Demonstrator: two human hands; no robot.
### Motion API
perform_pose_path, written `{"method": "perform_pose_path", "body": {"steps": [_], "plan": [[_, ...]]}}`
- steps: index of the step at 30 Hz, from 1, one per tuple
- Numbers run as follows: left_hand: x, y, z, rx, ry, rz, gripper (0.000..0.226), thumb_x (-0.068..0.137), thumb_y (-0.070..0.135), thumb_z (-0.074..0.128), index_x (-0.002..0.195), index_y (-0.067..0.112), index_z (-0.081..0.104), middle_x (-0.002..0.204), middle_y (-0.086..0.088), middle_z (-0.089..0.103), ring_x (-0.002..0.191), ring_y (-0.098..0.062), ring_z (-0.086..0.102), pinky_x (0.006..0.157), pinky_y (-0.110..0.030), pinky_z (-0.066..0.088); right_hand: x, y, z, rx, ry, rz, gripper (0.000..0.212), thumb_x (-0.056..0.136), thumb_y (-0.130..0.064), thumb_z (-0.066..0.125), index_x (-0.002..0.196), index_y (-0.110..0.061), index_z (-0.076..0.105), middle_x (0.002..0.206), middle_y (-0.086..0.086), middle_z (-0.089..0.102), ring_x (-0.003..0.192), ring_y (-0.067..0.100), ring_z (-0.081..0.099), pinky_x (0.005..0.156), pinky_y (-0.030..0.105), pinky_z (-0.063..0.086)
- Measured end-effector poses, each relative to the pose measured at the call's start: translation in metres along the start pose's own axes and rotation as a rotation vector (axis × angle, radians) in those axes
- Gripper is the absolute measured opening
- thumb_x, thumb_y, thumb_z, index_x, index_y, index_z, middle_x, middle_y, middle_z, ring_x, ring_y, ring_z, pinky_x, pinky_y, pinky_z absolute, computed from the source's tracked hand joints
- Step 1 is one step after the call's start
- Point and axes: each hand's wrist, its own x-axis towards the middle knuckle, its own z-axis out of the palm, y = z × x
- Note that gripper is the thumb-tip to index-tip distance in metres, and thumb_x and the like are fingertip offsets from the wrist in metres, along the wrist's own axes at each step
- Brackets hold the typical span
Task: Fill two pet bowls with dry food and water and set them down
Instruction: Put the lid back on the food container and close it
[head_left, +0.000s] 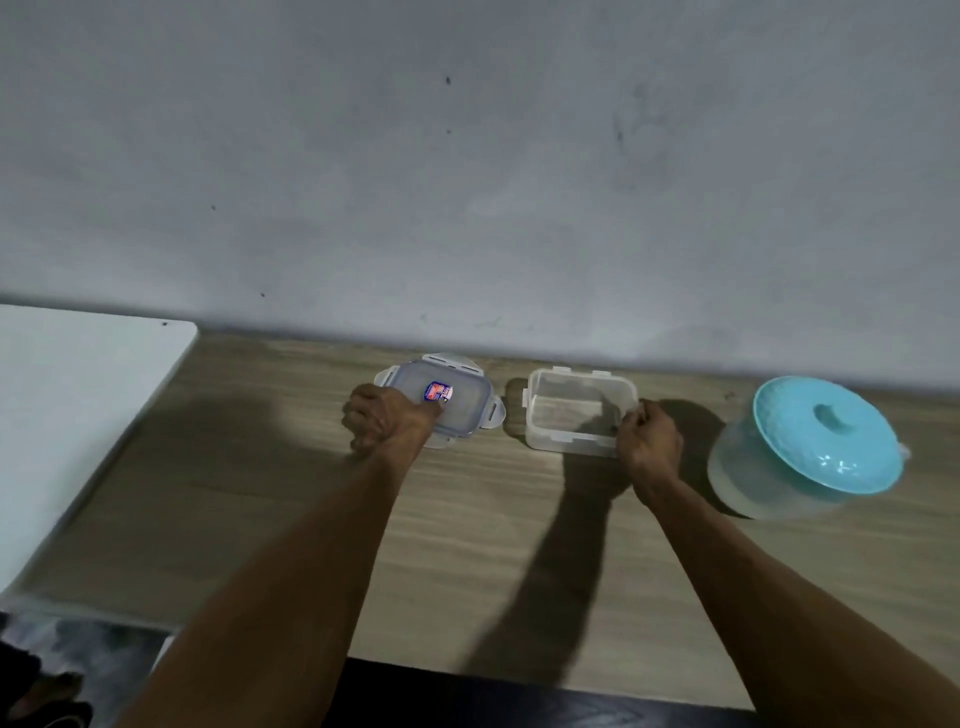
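Wooden table (457, 545): left hand (382, 418) holds lid (467, 397), right hand (649, 441) grips container (571, 410).

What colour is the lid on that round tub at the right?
Turquoise; the lid shows best in the head view.

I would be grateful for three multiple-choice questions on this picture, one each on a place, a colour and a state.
1. Where does the round tub stand on the table?
A) right of the clear container
B) left of the flat lid
C) on the white surface

2. What colour is the tub's lid?
A) red
B) turquoise
C) black

3. How is the clear container?
A) latched shut
B) upturned
C) open

Answers:
1 A, the tub sits beyond the right hand, which grips the container's rim.
2 B, it is plainly turquoise.
3 C, the flat lid lies beside it, held by the left hand.
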Motion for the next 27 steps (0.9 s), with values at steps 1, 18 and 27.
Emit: {"method": "perform_pose_path", "body": {"steps": [1,18,27], "plan": [[0.002,0.001,0.001,0.027,-0.017,0.0,0.121,0.057,0.061,0.083,0.142,-0.005,0.027,0.141,-0.021,0.039,0.131,-0.036,0.038,0.1,-0.048,0.042,0.0,0.001,0.001,0.002,0.002,0.001,0.029,0.102,-0.017,0.043,0.117,-0.002,0.061,0.115,0.022,0.065,0.109,0.038,0.061,0.096,0.05,0.051],[0.038,-0.003,0.014,-0.553,-0.189,-0.235,0.066,0.049,0.028,0.072,0.109,0.001,0.068,0.099,-0.014,0.071,0.086,-0.03,0.071,0.075,-0.044,0.061,0.0,-0.005,0.003,0.038,0.022,0.018,0.031,0.102,-0.016,0.04,0.12,-0.004,0.062,0.118,0.023,0.065,0.113,0.04,0.059,0.098,0.046,0.048],[0.027,0.009,-0.044,-1.188,-0.251,-0.162,0.03,0.086,-0.004,0.06,0.114,0.009,0.062,0.108,-0.013,0.067,0.079,-0.022,0.069,0.055,-0.038,0.058,-0.011,-0.011,0.001,0.076,-0.023,0.06,0.033,0.102,-0.017,0.04,0.124,-0.006,0.062,0.124,0.022,0.063,0.118,0.04,0.056,0.099,0.041,0.044]]}}
